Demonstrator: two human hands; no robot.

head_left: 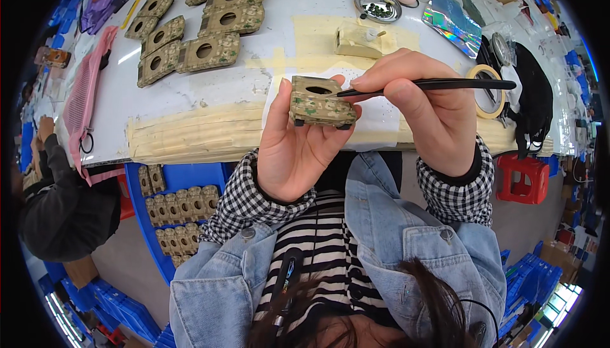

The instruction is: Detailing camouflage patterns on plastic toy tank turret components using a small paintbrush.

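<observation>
My left hand (292, 154) grips a small camouflage-painted toy tank hull (323, 108) between thumb and fingers, above the table's front edge. A round dark hole shows in the hull's top, and black pieces sit at its lower corners. My right hand (432, 106) is closed round slim black tweezers (467, 84), with their blunt end pointing right. The tips reach the hull's top beside the round hole. Whether they hold a tiny part is too small to tell. Just beyond my hands stands a tape-covered, cream-coloured block (359, 38).
Several matching hulls (232, 17) lie at the table's left. More fill a blue tray (143, 221) below. A round metal dish (381, 6) of small green parts is at the back, with a tape roll (488, 94) on the right. Another person's sleeve (60, 157) shows left.
</observation>
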